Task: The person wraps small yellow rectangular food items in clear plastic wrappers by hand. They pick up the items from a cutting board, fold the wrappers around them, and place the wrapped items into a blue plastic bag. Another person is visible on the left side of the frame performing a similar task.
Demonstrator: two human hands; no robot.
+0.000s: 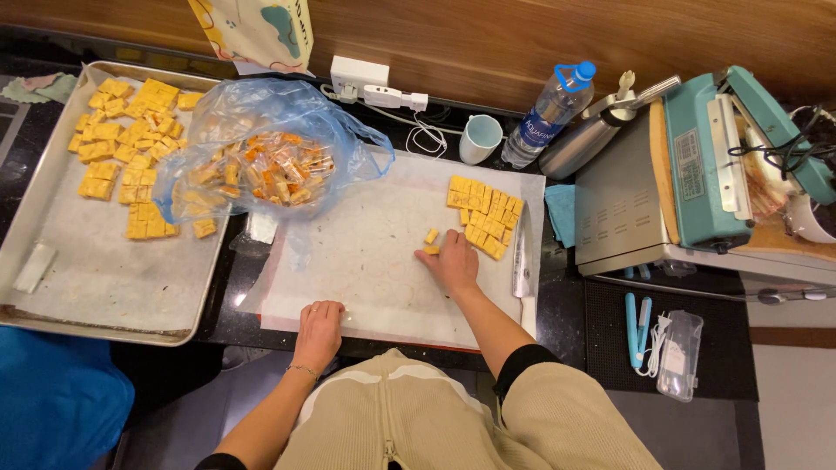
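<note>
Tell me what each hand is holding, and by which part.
Neither clearly grips anything. The right hand touches a small yellow cut cube with its fingertips on the white paper sheet. The left hand rests flat on the sheet's near edge.

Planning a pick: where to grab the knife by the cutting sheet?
Take the knife by its handle end, nearest the person, coming from the right. It lies flat, lengthwise, its blade beside the yellow cubes, and the right hand blocks the left side.

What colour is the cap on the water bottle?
Blue; the bottle cap shows clearly in the head view.
</note>
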